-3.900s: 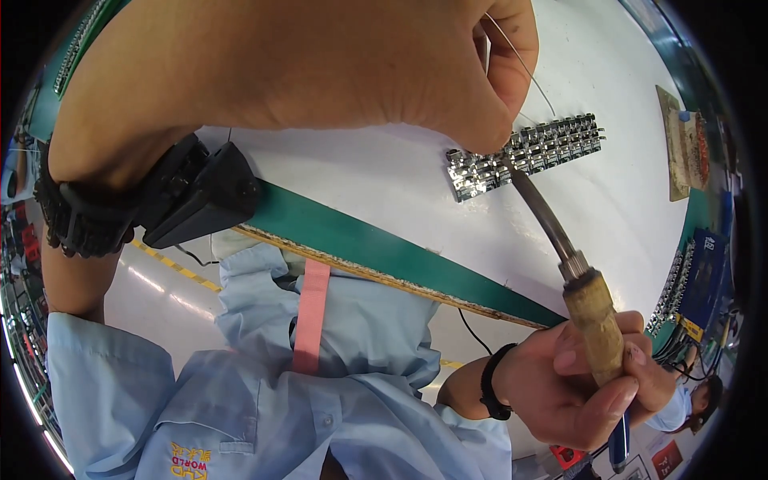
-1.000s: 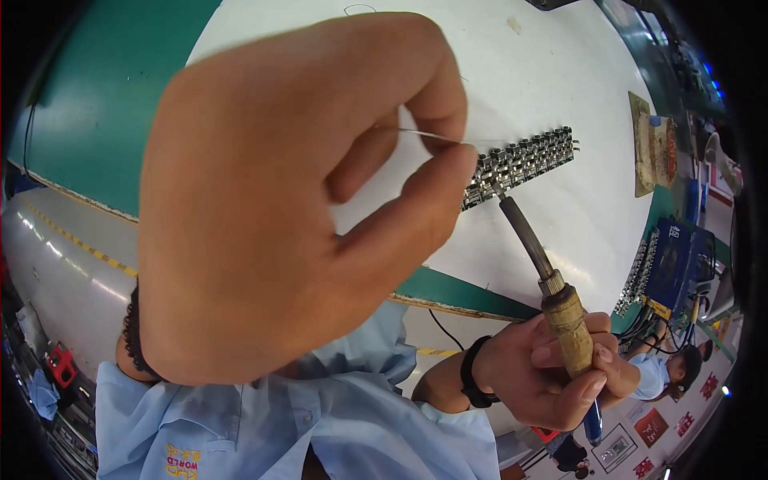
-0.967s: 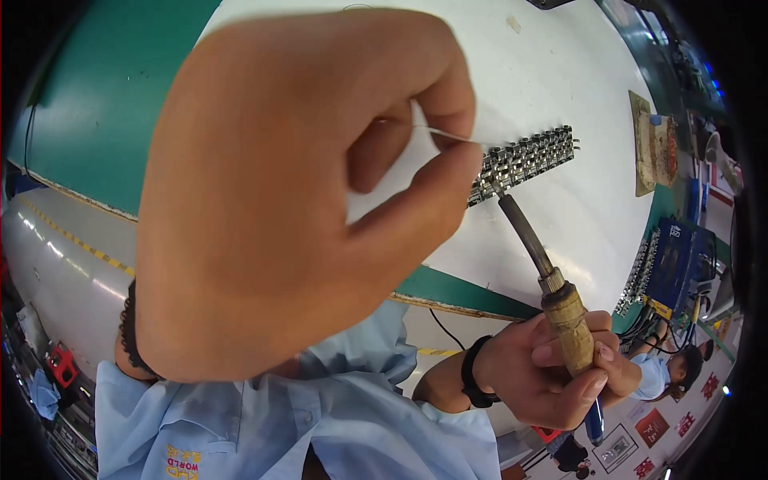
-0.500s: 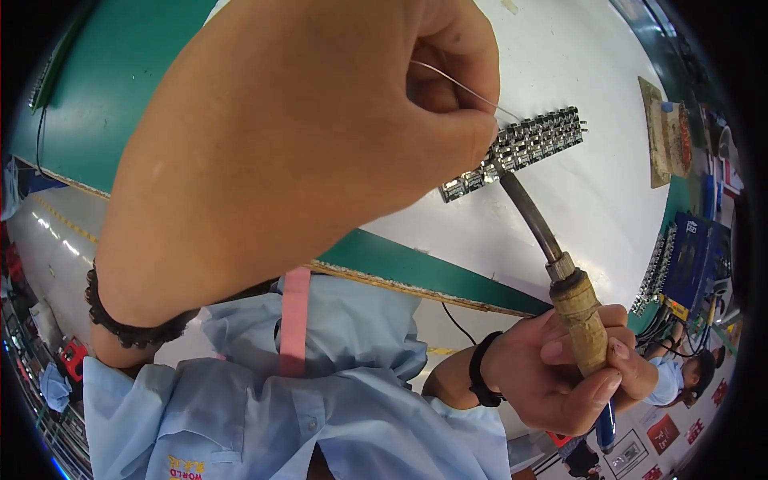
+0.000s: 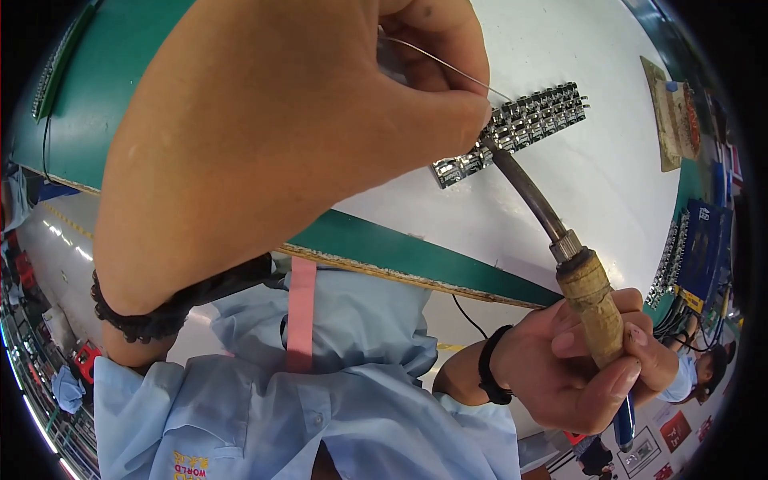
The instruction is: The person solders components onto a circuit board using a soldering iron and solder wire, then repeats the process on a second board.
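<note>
My left hand reaches across from the left, fingers pinched round a thin solder wire. The wire curves toward a strip of small metal-cased circuit parts, lying at a slant on the white work surface. Low on the right, my right hand grips a soldering iron by its worn tan handle. The iron's tip meets the strip's near edge beside my left fingertips; the exact contact point is too small to make out. My left hand covers part of the strip's left end.
A white sheet lies over the green table, whose chipped near edge is in front of me. At right are a small stand, more strips of parts and a blue box with cables. Another person is beyond.
The whole view has shifted slightly, so the strip sits a little higher in the picture. Both hands keep their holds, and the iron's tip stays at nearly the same part of the strip.
</note>
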Tool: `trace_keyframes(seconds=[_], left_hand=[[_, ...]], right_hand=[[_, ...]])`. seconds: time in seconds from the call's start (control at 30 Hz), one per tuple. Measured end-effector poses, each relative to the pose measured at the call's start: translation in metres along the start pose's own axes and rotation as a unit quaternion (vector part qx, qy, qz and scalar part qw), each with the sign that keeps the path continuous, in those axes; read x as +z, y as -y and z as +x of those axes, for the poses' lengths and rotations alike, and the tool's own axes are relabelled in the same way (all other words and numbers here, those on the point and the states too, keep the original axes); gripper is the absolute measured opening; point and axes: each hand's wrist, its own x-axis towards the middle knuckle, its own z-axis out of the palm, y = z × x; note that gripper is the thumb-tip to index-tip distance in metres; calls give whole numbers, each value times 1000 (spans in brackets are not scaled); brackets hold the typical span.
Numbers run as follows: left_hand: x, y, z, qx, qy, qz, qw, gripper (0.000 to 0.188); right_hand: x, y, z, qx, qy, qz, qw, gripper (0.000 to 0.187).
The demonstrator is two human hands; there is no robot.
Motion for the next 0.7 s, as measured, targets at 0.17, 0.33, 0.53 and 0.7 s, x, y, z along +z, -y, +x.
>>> trace_keyframes(seconds=[0.17, 0.33, 0.53, 0.7], left_hand=[[-1, 1, 2, 4, 5, 1, 1000, 7], [-1, 2, 10, 8, 4, 1, 1000, 8], [2, 4, 14, 10, 3, -1, 1000, 9], [0, 4, 8, 9, 6, 0, 1000, 10]], right_hand=[[5, 1, 0, 2, -18, -7, 1000, 22], [6, 0, 0, -2, -22, -7, 1000, 21], [7, 0, -1, 6, -24, 22, 999, 21], [5, 1, 1, 3, 1, 1, 1000, 20]])
